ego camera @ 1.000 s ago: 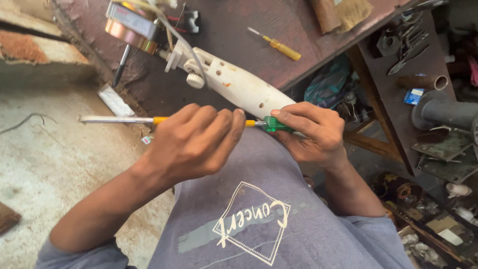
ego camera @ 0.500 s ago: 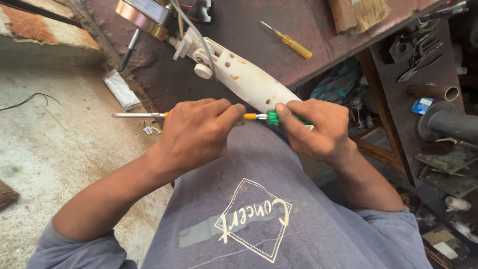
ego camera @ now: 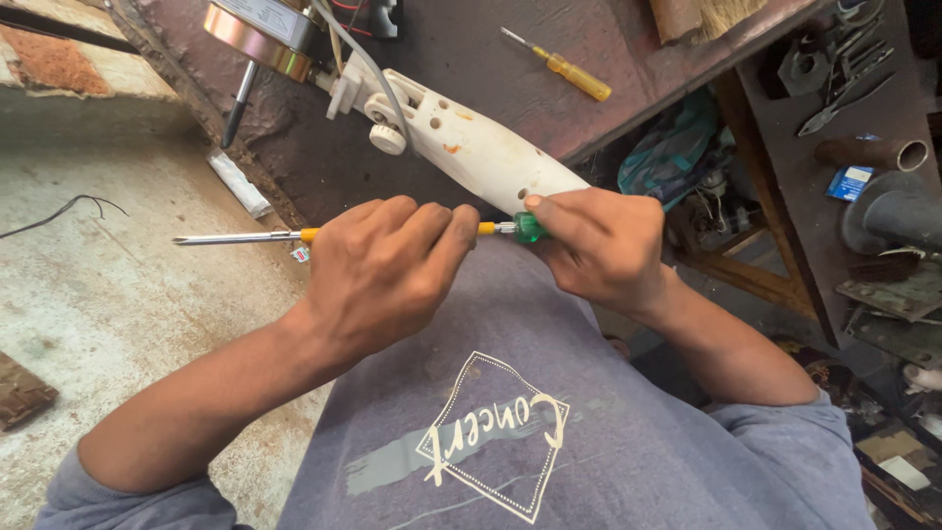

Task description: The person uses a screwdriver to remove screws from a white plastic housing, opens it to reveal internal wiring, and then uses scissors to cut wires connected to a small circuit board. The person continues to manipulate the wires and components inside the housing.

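My left hand (ego camera: 378,270) is closed around the orange handle of a long screwdriver (ego camera: 235,238), whose steel shaft points left. My right hand (ego camera: 608,245) grips a green-handled tool (ego camera: 530,228). Its tip meets the end of the orange handle between my hands. Both hands are held in front of my chest, just below a white plastic housing (ego camera: 481,147) with several holes that sticks out from the workbench.
On the dark workbench (ego camera: 471,49) lie a yellow-handled screwdriver (ego camera: 569,74) and a round metal device (ego camera: 260,34) with wires. Shelves at the right hold metal parts, tools and a pipe (ego camera: 873,152). Bare concrete floor (ego camera: 98,294) lies to the left.
Both hands keep their grip on the two tools and stay joined. The view has shifted slightly, so the bench and white housing sit higher in the frame.
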